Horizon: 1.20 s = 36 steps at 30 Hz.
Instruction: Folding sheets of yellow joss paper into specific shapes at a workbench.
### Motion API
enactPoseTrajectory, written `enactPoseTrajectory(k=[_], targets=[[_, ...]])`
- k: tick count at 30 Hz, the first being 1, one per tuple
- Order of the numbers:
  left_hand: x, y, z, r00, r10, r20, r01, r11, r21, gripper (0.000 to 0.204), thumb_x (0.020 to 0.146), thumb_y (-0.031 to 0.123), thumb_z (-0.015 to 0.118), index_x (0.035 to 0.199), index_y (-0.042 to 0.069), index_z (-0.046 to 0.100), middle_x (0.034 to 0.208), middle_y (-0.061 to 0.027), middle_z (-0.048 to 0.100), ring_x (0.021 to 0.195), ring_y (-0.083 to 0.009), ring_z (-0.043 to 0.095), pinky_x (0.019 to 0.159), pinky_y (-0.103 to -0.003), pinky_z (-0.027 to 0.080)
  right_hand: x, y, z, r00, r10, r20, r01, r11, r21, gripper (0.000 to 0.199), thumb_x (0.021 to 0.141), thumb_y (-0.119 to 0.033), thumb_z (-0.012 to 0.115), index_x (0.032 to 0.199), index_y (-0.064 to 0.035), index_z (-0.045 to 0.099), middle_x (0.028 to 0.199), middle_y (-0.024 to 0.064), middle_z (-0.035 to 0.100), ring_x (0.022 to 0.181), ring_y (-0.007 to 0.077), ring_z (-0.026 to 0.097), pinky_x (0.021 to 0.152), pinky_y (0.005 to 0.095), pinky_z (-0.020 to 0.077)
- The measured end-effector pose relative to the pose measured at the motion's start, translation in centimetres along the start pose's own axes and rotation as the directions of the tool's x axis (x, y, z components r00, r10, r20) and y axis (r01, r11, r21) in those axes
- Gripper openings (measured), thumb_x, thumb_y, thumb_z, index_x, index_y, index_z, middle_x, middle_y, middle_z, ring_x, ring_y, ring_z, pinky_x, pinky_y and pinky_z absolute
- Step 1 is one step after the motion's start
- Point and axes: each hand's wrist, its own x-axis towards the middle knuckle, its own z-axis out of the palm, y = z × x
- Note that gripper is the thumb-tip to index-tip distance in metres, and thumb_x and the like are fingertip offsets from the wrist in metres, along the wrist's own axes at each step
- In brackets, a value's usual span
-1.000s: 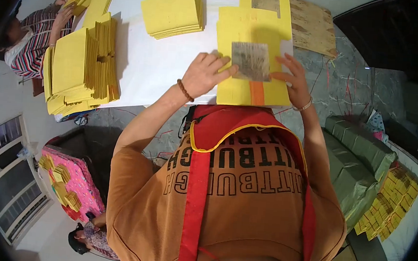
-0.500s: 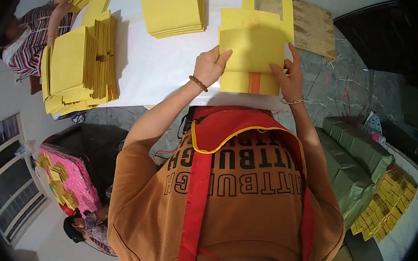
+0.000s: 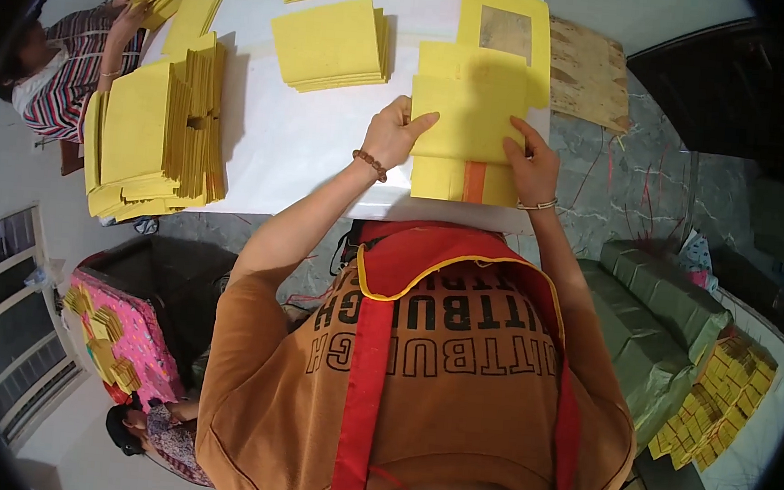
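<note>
In front of me, near the table's edge, lies a folded yellow paper piece (image 3: 466,126), with a flap turned over its middle and an orange strip (image 3: 474,183) on its near part. My left hand (image 3: 389,142) grips its left edge, thumb on top and fingers behind. At the right edge, my right hand (image 3: 534,169) has curled fingers, with thumb and index finger pressing on the paper. A yellow sheet with a rectangular window (image 3: 539,68) lies just beyond, partly covered by the folded piece.
A tall pile of yellow folded pieces (image 3: 134,123) stands at the table's left, a smaller stack (image 3: 328,45) nearer the middle. A co-worker (image 3: 79,64) handles yellow pieces at far left. Another person (image 3: 161,434) sits lower left. Green wrapped bundles (image 3: 654,303) stand right.
My right index finger, raised before, has come down and bent onto the paper's right edge. My left hand keeps its grip. The whole table sits slightly lower in view.
</note>
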Motion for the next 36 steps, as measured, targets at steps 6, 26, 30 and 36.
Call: enactPoseTrajectory(k=[6, 26, 30, 36], targets=[[-2.9, 3.6, 0.3, 0.742, 0.655, -0.143, -0.42, 0.62, 0.662, 0.045, 0.078, 0.023, 0.062, 0.117, 0.007, 0.048, 0.125, -0.016, 0.042, 0.115, -0.0325, 0.038, 0.091, -0.045, 0.03, 0.0, 0.6, 0.5, 0.998, -0.006, -0.054, 0.008, 0.999, 0.035, 0.032, 0.077, -0.015, 0.062, 0.108, -0.0075, 0.061, 0.056, 0.003, 0.048, 0.05, 0.0089, 0.041, 0.048, 0.025, 0.0366], [-1.3, 1.6, 3.8, 0.637, 0.653, 0.41, -0.67, 0.206, 0.713, 0.051, 0.085, 0.038, 0.048, 0.131, 0.018, 0.04, 0.135, -0.0174, 0.033, 0.124, -0.0315, 0.033, 0.098, -0.047, 0.029, -0.9, 5.9, 2.0, 0.997, -0.059, -0.051, 0.075, 0.901, 0.427, 0.024, 0.081, -0.006, 0.058, 0.104, -0.0038, 0.053, 0.115, 0.0094, 0.045, 0.111, 0.0199, 0.043, 0.096, 0.0286, 0.0328], [-1.1, 1.9, 4.7, 0.57, 0.659, 0.49, -0.634, -0.027, 0.773, 0.054, 0.078, 0.026, 0.053, 0.128, 0.008, 0.042, 0.119, -0.0279, 0.045, 0.108, -0.0353, 0.049, 0.084, -0.042, 0.042, -0.8, 6.5, 1.8, 0.999, -0.043, 0.007, 0.035, 0.895, 0.445, 0.028, 0.086, -0.012, 0.053, 0.112, -0.0039, 0.05, 0.119, 0.0086, 0.043, 0.113, 0.0189, 0.042, 0.097, 0.0293, 0.0319], [-1.2, 3.9, 3.5, 0.667, 0.655, 0.355, -0.617, 0.22, 0.755, 0.048, 0.072, 0.015, 0.058, 0.118, 0.001, 0.048, 0.11, -0.0193, 0.055, 0.097, -0.0303, 0.057, 0.075, -0.035, 0.048, -1.2, 2.3, 1.0, 0.988, 0.137, 0.076, -0.152, 0.723, 0.674, 0.055, 0.092, -0.043, 0.033, 0.134, -0.0079, 0.031, 0.135, 0.0083, 0.035, 0.123, 0.0204, 0.035, 0.099, 0.0331, 0.0295]])
